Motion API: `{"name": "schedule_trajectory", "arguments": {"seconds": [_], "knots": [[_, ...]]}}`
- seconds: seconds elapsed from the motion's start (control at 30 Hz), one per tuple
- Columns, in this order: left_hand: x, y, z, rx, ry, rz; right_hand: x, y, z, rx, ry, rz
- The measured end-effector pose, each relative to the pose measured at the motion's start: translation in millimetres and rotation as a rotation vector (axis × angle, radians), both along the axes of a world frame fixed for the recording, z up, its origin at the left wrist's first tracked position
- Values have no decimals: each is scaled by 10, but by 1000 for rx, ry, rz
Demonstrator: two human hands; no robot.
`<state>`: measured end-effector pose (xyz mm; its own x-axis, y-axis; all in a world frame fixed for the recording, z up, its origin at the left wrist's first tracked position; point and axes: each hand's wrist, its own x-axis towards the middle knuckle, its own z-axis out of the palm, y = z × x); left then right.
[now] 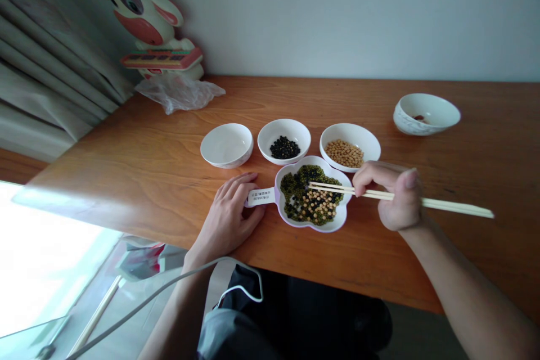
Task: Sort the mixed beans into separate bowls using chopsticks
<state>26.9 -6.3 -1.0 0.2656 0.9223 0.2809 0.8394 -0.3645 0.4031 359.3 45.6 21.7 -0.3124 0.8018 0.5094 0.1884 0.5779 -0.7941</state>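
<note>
My right hand [392, 191] is closed around a pair of light wooden chopsticks [453, 207]. Their tips reach into a white, flower-shaped dish [343, 217] holding mixed green, black and tan beans. Whether a bean sits between the tips is too small to tell. On the tabletop, my left hand [232, 214] grips the end of the dish's short labelled handle [262, 197] between thumb and fingers. Just behind the dish stand a white bowl of black beans [285, 148] and a white bowl of tan soybeans [345, 153].
To the left of the black beans is another white bowl [226, 146] with nothing visible inside. A patterned bowl [426, 114] with some reddish bits stands at the back right. A cow-shaped toy [147, 17] and a clear plastic bag [181, 93] occupy the back-left corner. A cable [169, 284] crosses my left forearm.
</note>
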Motion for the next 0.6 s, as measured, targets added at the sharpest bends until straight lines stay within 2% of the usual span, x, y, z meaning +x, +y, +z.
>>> {"name": "schedule_trajectory", "arguments": {"seconds": [0.6], "knots": [[3, 0, -2, 3, -22, -10, 2, -5, 7, -56, 14, -61]]}}
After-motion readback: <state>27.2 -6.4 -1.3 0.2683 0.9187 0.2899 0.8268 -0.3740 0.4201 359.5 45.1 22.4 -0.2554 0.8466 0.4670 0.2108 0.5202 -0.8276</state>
